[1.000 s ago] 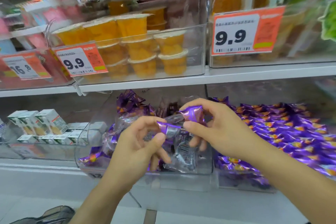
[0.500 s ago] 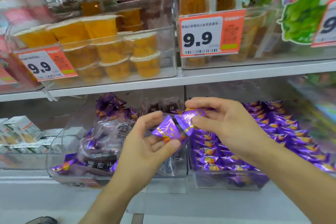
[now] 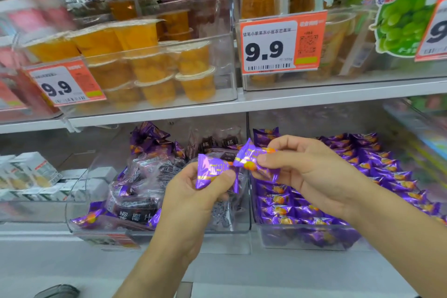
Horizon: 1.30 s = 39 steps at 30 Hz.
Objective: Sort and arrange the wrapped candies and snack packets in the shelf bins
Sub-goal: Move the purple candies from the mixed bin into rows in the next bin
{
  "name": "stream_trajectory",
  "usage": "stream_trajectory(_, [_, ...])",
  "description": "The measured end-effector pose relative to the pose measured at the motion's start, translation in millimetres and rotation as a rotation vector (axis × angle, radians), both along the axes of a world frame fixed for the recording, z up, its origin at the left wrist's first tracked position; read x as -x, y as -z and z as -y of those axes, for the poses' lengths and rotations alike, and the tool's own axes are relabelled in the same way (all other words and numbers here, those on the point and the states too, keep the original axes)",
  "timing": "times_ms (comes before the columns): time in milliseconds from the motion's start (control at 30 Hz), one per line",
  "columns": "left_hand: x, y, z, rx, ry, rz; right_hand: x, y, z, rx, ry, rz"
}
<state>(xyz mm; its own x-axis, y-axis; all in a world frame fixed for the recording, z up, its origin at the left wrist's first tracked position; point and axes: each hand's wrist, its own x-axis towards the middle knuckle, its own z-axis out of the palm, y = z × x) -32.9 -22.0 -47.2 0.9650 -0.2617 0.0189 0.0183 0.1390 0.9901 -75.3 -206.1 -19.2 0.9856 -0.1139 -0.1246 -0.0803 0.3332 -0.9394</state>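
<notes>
Purple candy [image 3: 212, 172] in left hand [image 3: 193, 203] grip, another [image 3: 256, 162] in right hand [image 3: 312, 174] – wrapper print blurred

Orange jelly cups [image 3: 154, 65] and 9.9 price tags [image 3: 281, 43] line the upper shelf [image 3: 314, 95].

Candies [image 3: 256, 162]: glossy purple foil-like film, creased, reflective. Bins [image 3: 242, 226]: clear, smooth rigid plastic. Packets [image 3: 135, 203] in the bin at 9 o'clock of the candies: shiny transparent film. Cups [image 3: 196, 84] at 12 o'clock: clear plastic, film lids. Price tag [image 3: 281, 43]: matt printed paper. Shelf [image 3: 314, 97]: smooth, matt white.
</notes>
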Motion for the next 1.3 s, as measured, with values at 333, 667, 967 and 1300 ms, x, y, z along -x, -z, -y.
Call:
stream_trajectory(333, [2.2,-4.6,1.2,-0.042,-0.030,-0.051,2.5,-4.8,0.3,-0.042,-0.052,-0.088])
stream_trajectory(667, [-0.1,-10.1,-2.0,0.161,0.272,-0.060,1.6,1.8,3.0,0.091,-0.140,-0.011])
stream_trajectory(967, [11.0,-10.7,11.7,0.013,0.232,0.039,2.8,3.6,0.6,0.640,-0.001,0.128])
stream_trajectory(1300, [2.7,2.4,22.8,-0.271,-0.048,0.351,-3.0,7.0,13.9,0.628,-0.042,0.250])
